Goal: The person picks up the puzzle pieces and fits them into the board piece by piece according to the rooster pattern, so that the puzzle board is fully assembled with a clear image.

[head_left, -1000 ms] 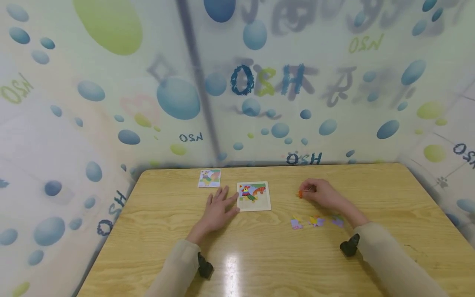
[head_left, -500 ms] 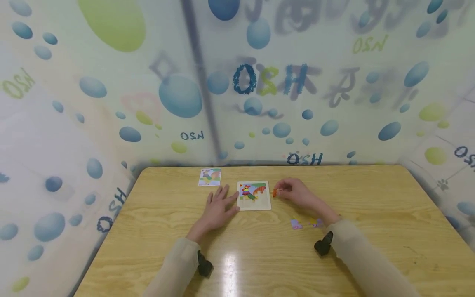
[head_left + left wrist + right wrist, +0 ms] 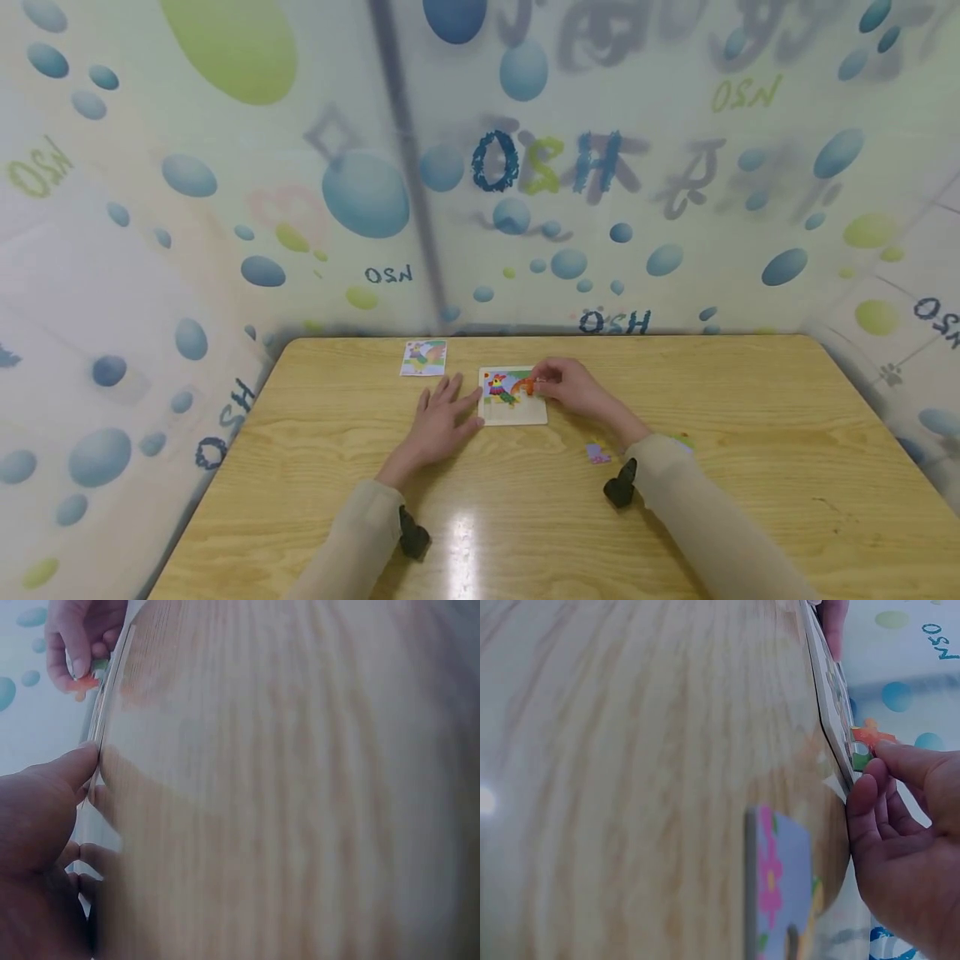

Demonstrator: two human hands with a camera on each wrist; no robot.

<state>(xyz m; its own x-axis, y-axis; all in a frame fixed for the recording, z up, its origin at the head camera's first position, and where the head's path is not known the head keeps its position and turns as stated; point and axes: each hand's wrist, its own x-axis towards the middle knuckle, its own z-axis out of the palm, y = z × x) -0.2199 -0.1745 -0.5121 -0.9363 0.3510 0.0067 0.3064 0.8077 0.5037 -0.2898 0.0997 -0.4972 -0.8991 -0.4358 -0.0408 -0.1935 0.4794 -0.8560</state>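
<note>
At the right side of the rooster puzzle board point(image 3: 525, 416), an orange puzzle piece point(image 3: 868, 736) with a green part is pinched between the thumb and fingers of the right hand point(image 3: 574, 389). The piece is over the board's right part; whether it is seated or only touching cannot be told. A colourful rooster fills much of the board's upper area, and the strip along the near edge is bare pale wood. At the opposite edge, the left hand point(image 3: 441, 427) lies with its fingers spread, thumb and index fingertip touching the frame.

Just beyond the left hand, a rooster picture card point(image 3: 423, 358) lies flat. Nearer the person than the board and to its right, a lilac puzzle piece with pink flowers point(image 3: 597, 453) rests on the wooden counter point(image 3: 540, 525), and a green-edged piece point(image 3: 684, 442) shows partly behind the right sleeve point(image 3: 697, 508). Both beige sleeves have a black device at the cuff. Behind the counter stands a pale wall point(image 3: 667, 287) printed with blue and green bubbles and mirrored "H2O" lettering.
</note>
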